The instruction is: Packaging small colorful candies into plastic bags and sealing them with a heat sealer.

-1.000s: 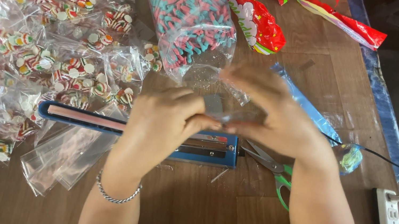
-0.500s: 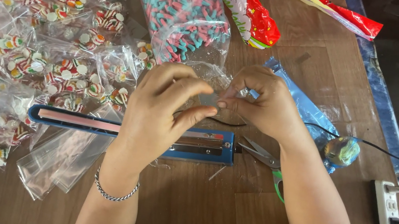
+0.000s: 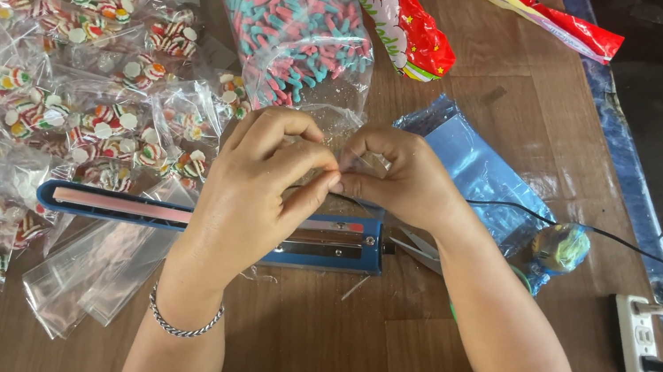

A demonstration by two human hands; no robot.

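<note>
The left hand point(image 3: 262, 174) and right hand point(image 3: 400, 175) pinch a small clear bag point(image 3: 339, 129) between closed fingertips, just above the blue sealer point(image 3: 322, 243). Beyond the sealer lies a big bag of pink and blue candy point(image 3: 297, 19); left of it, many small candy bags point(image 3: 53, 77). Bare table point(image 3: 323, 346) shows nearer the person.

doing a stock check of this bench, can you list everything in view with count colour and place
small clear bag: one, transparent, pinched between both hands
heat sealer: one, blue, under the hands
big candy bag: one, pink and teal sweets, top centre
small candy packs: many, red, white and green, left side
empty clear bags: a few, lower left
red foil bags: two, top
power strip: one, white, right edge
table: one, brown wood
left hand: bracelet on wrist
right hand: bare
</note>
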